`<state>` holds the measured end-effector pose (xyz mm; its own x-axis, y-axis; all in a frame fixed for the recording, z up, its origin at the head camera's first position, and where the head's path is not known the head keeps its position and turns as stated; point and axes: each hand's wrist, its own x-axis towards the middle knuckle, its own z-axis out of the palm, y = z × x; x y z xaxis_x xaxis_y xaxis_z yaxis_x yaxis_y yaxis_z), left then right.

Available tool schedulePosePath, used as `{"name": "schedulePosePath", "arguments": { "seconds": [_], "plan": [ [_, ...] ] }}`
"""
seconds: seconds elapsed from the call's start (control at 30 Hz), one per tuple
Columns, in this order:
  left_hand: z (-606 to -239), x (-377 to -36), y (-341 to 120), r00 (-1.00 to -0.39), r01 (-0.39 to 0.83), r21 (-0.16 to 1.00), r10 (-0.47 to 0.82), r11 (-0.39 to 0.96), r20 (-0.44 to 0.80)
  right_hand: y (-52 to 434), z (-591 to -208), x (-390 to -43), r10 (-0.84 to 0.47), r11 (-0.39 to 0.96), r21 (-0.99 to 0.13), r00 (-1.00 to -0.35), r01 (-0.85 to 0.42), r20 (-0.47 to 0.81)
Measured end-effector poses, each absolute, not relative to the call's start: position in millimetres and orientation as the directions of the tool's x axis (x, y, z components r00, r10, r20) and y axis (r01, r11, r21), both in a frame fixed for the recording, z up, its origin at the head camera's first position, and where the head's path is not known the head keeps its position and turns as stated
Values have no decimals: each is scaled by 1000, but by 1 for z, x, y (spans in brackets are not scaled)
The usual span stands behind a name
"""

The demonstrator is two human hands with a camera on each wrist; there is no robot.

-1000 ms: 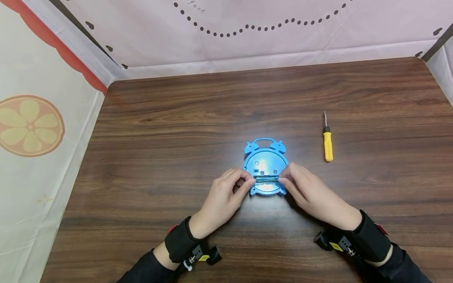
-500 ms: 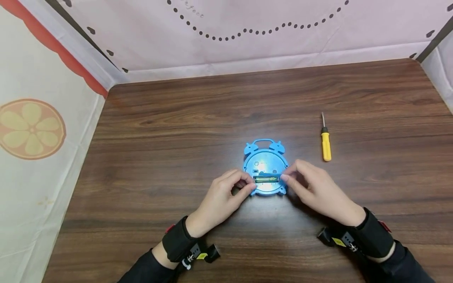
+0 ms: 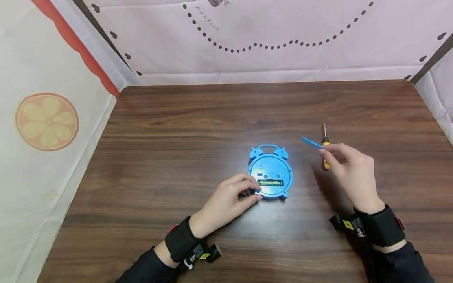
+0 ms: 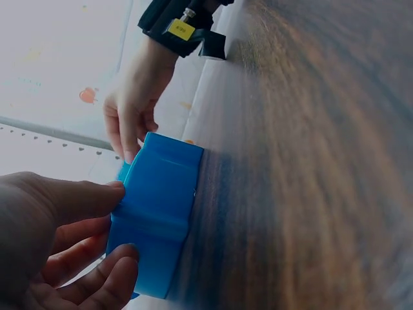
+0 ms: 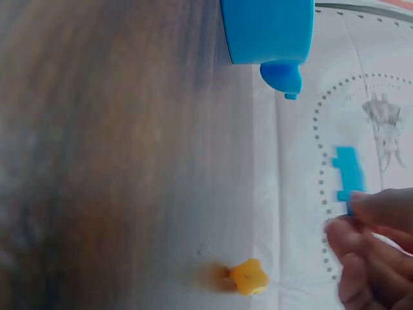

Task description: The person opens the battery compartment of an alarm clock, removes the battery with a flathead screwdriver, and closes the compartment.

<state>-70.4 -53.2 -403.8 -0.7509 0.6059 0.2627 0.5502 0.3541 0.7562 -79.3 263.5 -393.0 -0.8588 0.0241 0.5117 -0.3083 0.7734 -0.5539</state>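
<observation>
At the near edge of my sight, dark sleeves point(image 3: 143, 269) run up to black wrist straps point(image 3: 383, 227), each bearing a small camera. My left hand point(image 3: 226, 200) is clamped on the lower left edge of the blue clock point(image 3: 270, 167): my thumb bears on its upturned back, and my fingers curl against its side wall. The clock lies flat on the wooden table point(image 3: 198, 129), its bells and loop handle pointing away from me. In the uncovered slot across its back sits a single battery point(image 3: 270, 183), lying lengthwise.

Farther off to the right, my right hand point(image 3: 354, 169) has thumb and fingers brought together on one end of a thin blue strip point(image 3: 310, 142), held up clear of the table. The right wrist view shows small tabs along one side of it. Below that hand and partly hidden by it lies a yellow-handled screwdriver point(image 3: 326, 140), its metal tip pointing away. Past the table's far edge hangs a pale pink cloth point(image 3: 247, 23) printed with dots.
</observation>
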Motion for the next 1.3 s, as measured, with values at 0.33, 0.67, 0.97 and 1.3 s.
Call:
{"name": "schedulePosePath", "arguments": {
  "seconds": [0.33,0.67,0.97,1.3],
  "plan": [
    [-406,-67,-54,-764,522,778,596,349,246,259,-396,-121,-196,792,-462,-883,-399,426],
    [-410,-59,-60,-765,510,795,596,329,244,238,-395,-174,-394,833,-242,-840,-497,373],
    [-398,-68,-59,-754,519,790,609,327,244,234,-382,-176,-457,864,-101,-852,-494,256],
    [-399,-63,-57,-765,514,780,601,356,230,233,-381,-171,-410,895,-113,-896,-431,169]
  ]
}}
